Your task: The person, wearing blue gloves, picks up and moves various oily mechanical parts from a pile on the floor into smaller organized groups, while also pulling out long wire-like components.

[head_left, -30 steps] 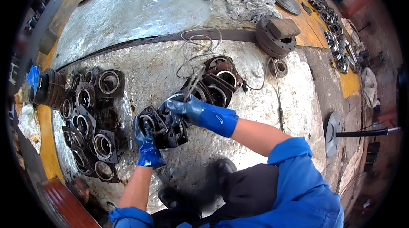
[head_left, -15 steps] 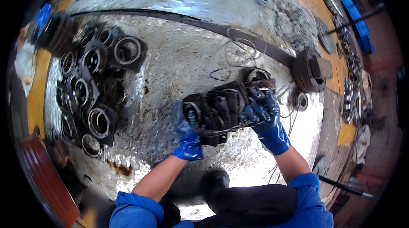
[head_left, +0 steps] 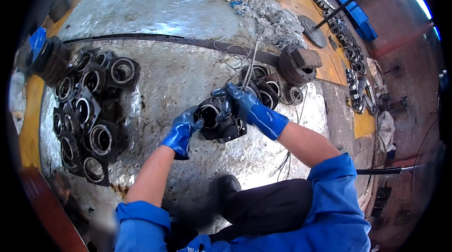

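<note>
Above the grimy floor (head_left: 162, 80), the left hand (head_left: 186, 124) touches a ringed metal part (head_left: 211, 116) ahead of the boot (head_left: 229, 185), its grip unclear, the right hand (head_left: 239, 100) holds a rope (head_left: 253, 61) whose threading through it is hidden, and the pile (head_left: 94, 107) at left shows no rope.

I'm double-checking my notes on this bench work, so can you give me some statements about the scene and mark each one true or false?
1. The left hand is against a ringed metal part. True.
2. The right hand has nothing in its grip. False: it holds a braided cable.
3. A rectangular block rests on a round, dark metal piece. True.
4. The blue bin lies at the picture's left edge. False: it is at the upper right.
5. Both hands are bare. False: both wear blue gloves.
</note>
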A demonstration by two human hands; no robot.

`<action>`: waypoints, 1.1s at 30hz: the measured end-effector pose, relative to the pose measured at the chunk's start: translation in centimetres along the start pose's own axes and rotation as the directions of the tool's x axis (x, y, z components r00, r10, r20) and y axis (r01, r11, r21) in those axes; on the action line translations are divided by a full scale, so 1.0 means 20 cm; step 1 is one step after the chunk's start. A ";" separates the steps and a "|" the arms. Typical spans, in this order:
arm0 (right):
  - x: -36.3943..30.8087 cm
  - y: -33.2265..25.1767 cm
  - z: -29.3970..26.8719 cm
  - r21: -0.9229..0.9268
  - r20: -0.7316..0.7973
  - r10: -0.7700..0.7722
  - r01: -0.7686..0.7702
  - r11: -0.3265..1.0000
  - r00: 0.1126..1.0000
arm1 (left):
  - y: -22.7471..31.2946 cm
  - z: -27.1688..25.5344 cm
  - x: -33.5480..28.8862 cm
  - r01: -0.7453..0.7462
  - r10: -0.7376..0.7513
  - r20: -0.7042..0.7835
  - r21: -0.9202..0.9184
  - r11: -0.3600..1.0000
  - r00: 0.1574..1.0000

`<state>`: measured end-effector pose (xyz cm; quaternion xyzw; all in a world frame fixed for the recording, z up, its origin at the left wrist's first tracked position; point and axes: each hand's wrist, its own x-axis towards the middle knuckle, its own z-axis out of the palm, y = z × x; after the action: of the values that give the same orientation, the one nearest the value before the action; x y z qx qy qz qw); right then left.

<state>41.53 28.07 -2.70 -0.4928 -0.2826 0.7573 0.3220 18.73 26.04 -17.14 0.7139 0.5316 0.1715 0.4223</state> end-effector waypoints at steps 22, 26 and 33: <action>-0.52 -0.73 0.38 -0.770 0.184 -0.306 0.330 0.545 0.934 | -0.36 -1.48 -0.96 0.512 -0.204 -0.561 0.473 0.717 0.803; -0.43 -0.68 0.47 -0.745 0.164 -0.378 0.365 0.557 0.911 | -0.43 -1.49 -1.06 0.503 -0.172 -0.620 0.409 0.762 0.765; -0.22 -0.40 0.61 -0.651 0.183 -0.326 0.363 0.667 0.927 | -0.30 -1.39 -1.21 0.561 -0.286 -0.540 0.455 0.692 0.791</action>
<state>33.31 28.40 10.14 -0.4935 -0.6333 0.5406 0.2512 -13.22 16.36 -0.72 0.6062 0.7903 0.0436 0.0780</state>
